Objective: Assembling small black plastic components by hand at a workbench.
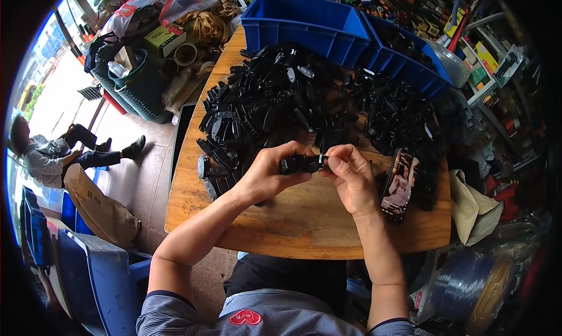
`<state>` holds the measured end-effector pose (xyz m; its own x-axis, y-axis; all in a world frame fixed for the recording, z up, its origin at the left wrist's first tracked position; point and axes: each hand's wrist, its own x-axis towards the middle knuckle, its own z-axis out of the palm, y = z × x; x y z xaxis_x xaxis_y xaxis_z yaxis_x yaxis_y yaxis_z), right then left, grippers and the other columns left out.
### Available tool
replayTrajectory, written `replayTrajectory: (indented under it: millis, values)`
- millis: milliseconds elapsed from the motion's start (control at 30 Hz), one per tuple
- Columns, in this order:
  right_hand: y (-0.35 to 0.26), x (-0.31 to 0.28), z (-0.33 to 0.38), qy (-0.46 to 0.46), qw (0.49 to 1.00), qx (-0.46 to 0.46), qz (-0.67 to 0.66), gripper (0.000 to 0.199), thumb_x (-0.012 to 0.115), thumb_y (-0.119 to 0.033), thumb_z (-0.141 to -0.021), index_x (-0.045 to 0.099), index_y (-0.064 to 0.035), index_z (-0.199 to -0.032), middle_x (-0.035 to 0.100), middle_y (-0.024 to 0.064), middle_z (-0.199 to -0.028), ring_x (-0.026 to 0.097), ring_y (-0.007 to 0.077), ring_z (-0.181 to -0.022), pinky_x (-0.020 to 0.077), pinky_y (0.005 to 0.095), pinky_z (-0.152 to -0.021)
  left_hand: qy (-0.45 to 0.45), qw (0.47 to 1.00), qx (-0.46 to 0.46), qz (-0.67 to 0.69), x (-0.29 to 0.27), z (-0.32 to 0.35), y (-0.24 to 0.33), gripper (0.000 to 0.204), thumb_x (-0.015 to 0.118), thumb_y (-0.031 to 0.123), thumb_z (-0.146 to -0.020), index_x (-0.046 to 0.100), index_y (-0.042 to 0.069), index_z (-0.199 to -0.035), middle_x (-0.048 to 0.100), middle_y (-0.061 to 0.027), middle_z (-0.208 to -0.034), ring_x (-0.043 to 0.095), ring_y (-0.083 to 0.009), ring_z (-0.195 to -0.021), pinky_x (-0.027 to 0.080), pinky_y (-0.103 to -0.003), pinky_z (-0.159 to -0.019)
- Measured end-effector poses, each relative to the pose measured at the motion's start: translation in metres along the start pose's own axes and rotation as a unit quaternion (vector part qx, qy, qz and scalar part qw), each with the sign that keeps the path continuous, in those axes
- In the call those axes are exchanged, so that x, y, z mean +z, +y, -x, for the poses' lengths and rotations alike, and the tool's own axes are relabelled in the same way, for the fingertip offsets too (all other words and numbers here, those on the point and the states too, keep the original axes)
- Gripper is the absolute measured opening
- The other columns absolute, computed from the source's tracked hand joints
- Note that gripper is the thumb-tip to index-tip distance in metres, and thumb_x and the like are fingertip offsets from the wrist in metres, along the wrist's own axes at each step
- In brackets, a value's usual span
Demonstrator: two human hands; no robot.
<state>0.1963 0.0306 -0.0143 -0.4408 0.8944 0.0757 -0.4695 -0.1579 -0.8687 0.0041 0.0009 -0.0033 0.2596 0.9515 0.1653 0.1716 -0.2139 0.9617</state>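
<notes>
Hands meet over the near-middle of the wooden table (293, 230), w/ one small black plastic part (300, 164) held between them just above the boards. Left hand (270, 175) is curled nearly closed round the part's left end, thumb on top, fingers wrapped under — a firm hold. Right hand (351, 178) is closed to a pinch at the part's right tip, thumb and forefinger pressed on a small pale bit there; can't tell if that bit is separate or belongs to the part. Behind the hands, a big heap of like black parts (304, 101) covers most of the far half of the table, touching the two blue bins (304, 19) at the far edge. A phone (399, 183) lies screen-up just right of the right hand, near but apart from it. Part looks light, stiff, hard-moulded — prob. a bit slick on its glossy faces, not fragile, though thin tabs could snap if twisted. Best taken by the thick body w/ one hand, as now, leaving the narrow end free for fingertip work. Off to the left, another person (52, 151) sits on the floor, well apart; a beige cloth (468, 207) hangs off the table's right edge.
</notes>
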Motion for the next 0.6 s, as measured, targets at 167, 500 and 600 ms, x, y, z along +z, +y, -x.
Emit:
replayTrajectory:
  millis: [167, 500, 600]
  values:
    - [0.000, -0.001, 0.000, -0.022, 0.999, 0.031, -0.015, 0.011, 0.062, -0.010, -0.084, 0.059, -0.0093, -0.094, 0.059, -0.0017, -0.088, 0.055, 0.0087, -0.080, 0.0486, 0.0231, -0.069, 0.018, 1.000, -0.001, 0.008, -0.001, 0.001, 0.001, 0.031, 0.072, 0.007, -0.074, 0.057, 0.003, -0.101, 0.060, -0.0005, -0.090, 0.054, -0.0071, -0.083, 0.044, -0.023, -0.077]
    - [0.006, 0.007, 0.003, -0.095, 0.994, 0.045, 0.038, 0.012, 0.064, -0.012, -0.083, 0.060, -0.0082, -0.093, 0.057, -0.0012, -0.080, 0.054, 0.0087, -0.069, 0.0460, 0.0220, -0.061, 0.044, 0.996, 0.075, 0.014, -0.006, 0.003, 0.007, 0.031, 0.072, 0.008, -0.075, 0.057, 0.002, -0.100, 0.060, -0.0009, -0.088, 0.055, -0.0070, -0.082, 0.046, -0.022, -0.072]
    - [-0.007, 0.009, 0.001, 0.017, 0.999, -0.045, -0.017, 0.014, 0.065, -0.018, -0.083, 0.059, -0.0082, -0.091, 0.057, -0.0012, -0.082, 0.053, 0.0077, -0.070, 0.0459, 0.0224, -0.061, 0.038, 0.993, 0.104, -0.037, -0.006, 0.002, 0.007, 0.031, 0.072, 0.006, -0.074, 0.058, 0.002, -0.100, 0.061, -0.0036, -0.088, 0.057, -0.0091, -0.080, 0.046, -0.024, -0.070]
